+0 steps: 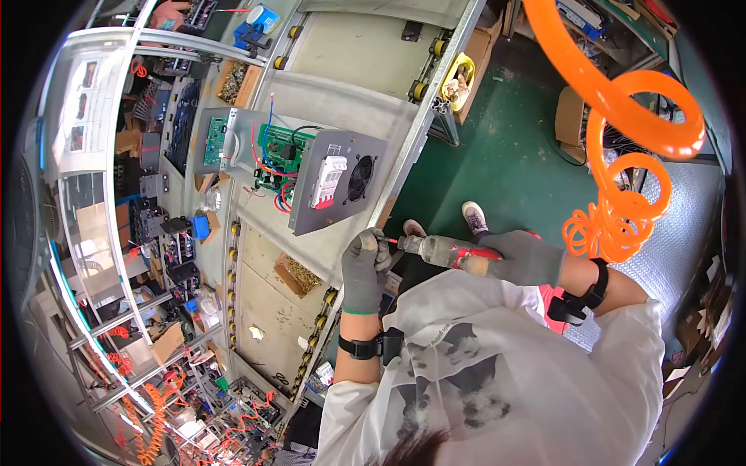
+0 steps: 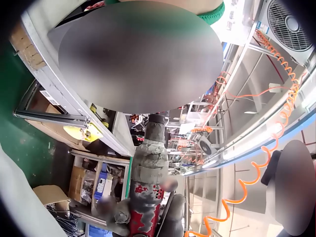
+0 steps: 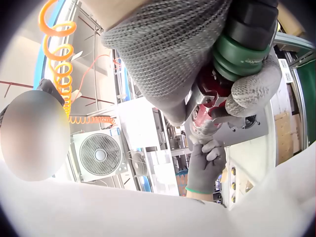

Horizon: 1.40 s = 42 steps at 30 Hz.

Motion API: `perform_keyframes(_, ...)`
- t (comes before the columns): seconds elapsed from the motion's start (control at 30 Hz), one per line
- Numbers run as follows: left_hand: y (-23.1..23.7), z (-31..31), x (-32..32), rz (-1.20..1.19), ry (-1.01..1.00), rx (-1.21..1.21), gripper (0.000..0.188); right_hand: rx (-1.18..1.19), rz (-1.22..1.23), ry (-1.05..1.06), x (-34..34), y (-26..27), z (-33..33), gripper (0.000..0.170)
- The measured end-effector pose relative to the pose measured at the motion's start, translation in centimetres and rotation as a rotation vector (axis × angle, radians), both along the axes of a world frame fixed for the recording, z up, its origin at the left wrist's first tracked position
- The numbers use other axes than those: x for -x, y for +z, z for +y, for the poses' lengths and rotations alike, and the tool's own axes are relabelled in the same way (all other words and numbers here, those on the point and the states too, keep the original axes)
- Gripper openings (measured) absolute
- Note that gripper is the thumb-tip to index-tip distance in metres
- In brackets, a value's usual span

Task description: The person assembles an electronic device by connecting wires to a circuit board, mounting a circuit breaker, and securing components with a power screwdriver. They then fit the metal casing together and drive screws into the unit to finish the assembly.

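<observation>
In the head view my gloved right hand [image 1: 524,260] grips a worn red-and-grey power screwdriver [image 1: 437,250] lying sideways before my chest. Its nose points at my gloved left hand [image 1: 362,272], whose curled fingers pinch the end of the driver bit [image 1: 392,240]; any small part there is hidden by the fingers. The right wrist view shows the tool's green collar [image 3: 237,57] and the left hand [image 3: 206,165] right at its nose. Beyond the left hand stands a grey-panelled electronics unit [image 1: 351,159] with a fan, breaker switches, a green circuit board and loose wires.
The unit sits on a roller conveyor line [image 1: 311,101] with a metal edge rail [image 1: 435,109]. An orange coiled hose [image 1: 614,116] hangs at the right. Cardboard boxes of small parts [image 1: 298,276] lie on the line, and a yellow bin [image 1: 460,81] hangs by the rail.
</observation>
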<state>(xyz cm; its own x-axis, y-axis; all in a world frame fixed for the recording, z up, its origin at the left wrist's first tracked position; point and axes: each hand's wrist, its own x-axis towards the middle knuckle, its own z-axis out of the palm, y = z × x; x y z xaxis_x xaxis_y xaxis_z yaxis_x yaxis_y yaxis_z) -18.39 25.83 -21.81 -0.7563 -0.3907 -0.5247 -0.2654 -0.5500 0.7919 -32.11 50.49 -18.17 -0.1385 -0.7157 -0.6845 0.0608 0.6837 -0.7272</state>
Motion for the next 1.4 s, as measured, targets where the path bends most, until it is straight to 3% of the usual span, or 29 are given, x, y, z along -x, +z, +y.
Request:
perform_keyframes(0.1, -0.1, -0.1, -0.1, -0.055, 0.005, -0.033, 0.035, 0.030, 0.087, 0.015, -0.5, -1.3, 0.5, 0.060)
perform_keyframes(0.3, 0.6, -0.2, 0.4, -0.118, -0.067, 0.167, 0.031, 0.038, 0.160, 0.049, -0.4, -2.1, 0.8, 0.060)
perform_keyframes(0.37, 1.0, -0.4, 0.4, -0.174, -0.135, 0.557, 0.026, 0.034, 0.168, 0.067, -0.2, -1.9, 0.7, 0.061)
perform_keyframes(0.4, 1.3, -0.4, 0.4, -0.177, -0.144, 0.562, 0.026, -0.005, 0.074, 0.063, 0.1, -1.6, 0.7, 0.060)
perform_keyframes(0.53, 2.0, -1.3, 0.4, -0.172, -0.134, 0.325, 0.026, 0.037, -0.176, -0.034, -0.3, -1.7, 0.7, 0.061)
perform_keyframes(0.57, 1.9, -1.6, 0.2, -0.139, -0.133, 0.196, 0.028, 0.042, -0.182, -0.044, -0.4, -1.8, 0.8, 0.061)
perform_keyframes(0.73, 1.5, -2.2, 0.1, -0.131, -0.161, 0.063, 0.034, 0.045, -0.167, -0.021, -0.6, -2.5, 0.8, 0.065)
perform_keyframes(0.8, 1.6, -2.9, 0.2, -0.165, -0.156, 0.006, 0.037, 0.143, -0.214, -0.149, -1.2, -3.3, 0.9, 0.067)
perform_keyframes(0.87, 2.5, -4.8, 0.7, -0.067, -0.062, 0.930, 0.053, 0.216, -0.223, -0.252, -1.5, -5.3, 0.5, 0.069)
perform_keyframes(0.9, 3.9, -5.2, 1.5, -0.074, -0.086, 0.945, 0.053, 0.249, -0.080, -0.306, -0.8, -5.0, 0.5, 0.042)
perform_keyframes(0.97, 7.2, -5.4, 3.6, -0.481, -0.178, 1.646, 0.073, 0.268, -0.067, -0.307, 0.4, -4.8, 0.4, 0.043)
perform_keyframes(1.0, 7.0, -7.0, 4.1, -0.483, -0.202, 1.658, 0.073, 0.250, -0.086, -0.366, 0.7, -3.9, 0.4, 0.045)
perform_keyframes(1.07, 5.7, -10.2, 5.2, -0.406, -0.589, 1.954, 0.086, 0.256, -0.108, -0.397, 0.8, -4.7, 0.0, 0.045)
perform_keyframes(1.13, 5.6, -11.4, 6.5, -0.504, -0.733, 1.915, 0.089, 0.261, -0.123, -0.429, 1.6, -5.3, -1.2, 0.046)
perform_keyframes(1.2, 4.5, -14.4, 7.2, -0.401, -0.820, 1.151, 0.081, 0.264, -0.138, -0.466, 0.6, -7.4, 0.5, 0.047)
perform_keyframes(1.23, 4.6, -14.8, 7.4, -0.535, -0.846, 1.150, 0.067, 0.266, -0.150, -0.480, 0.5, -7.1, -0.5, 0.047)
perform_keyframes(1.27, 4.4, -15.1, 7.4, -0.542, -0.866, 1.153, 0.067, 0.267, -0.157, -0.491, 0.9, -6.9, -1.6, 0.048)
perform_keyframes(1.33, 3.8, -16.1, 7.2, -0.495, -0.718, 0.981, 0.060, 0.268, -0.170, -0.507, 0.8, -7.4, -2.1, 0.049)
perform_keyframes(1.4, 3.7, -16.8, 7.1, -0.568, -0.768, 1.117, 0.051, 0.267, -0.173, -0.520, 0.6, -7.6, -3.1, 0.049)
